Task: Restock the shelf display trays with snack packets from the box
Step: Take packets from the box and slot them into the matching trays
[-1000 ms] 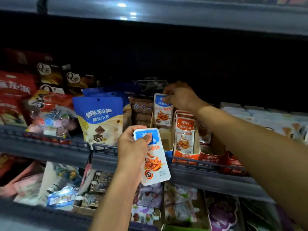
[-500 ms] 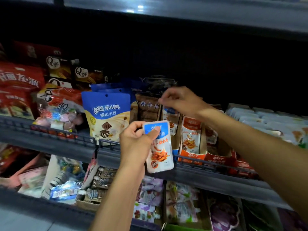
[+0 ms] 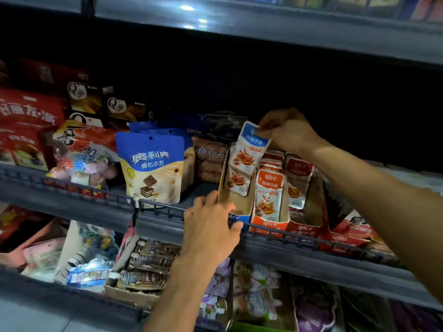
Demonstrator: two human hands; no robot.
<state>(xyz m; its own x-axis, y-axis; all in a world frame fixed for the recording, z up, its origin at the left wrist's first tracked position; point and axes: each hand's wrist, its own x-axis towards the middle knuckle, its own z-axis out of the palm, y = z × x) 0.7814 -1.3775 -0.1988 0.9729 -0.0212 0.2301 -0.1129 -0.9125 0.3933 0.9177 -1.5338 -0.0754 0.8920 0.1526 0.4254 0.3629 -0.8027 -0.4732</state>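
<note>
"奥利奥" on blue pouch (image 3: 153,168); "Q蒂" on boxes (image 3: 119,106)

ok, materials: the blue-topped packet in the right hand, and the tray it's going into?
Blue-topped packet: looks like glossy printed plastic film; it shows sheen and flexes under the right hand grip. Tray: probably matte brown cardboard, with raw inner walls and a printed front.
</note>
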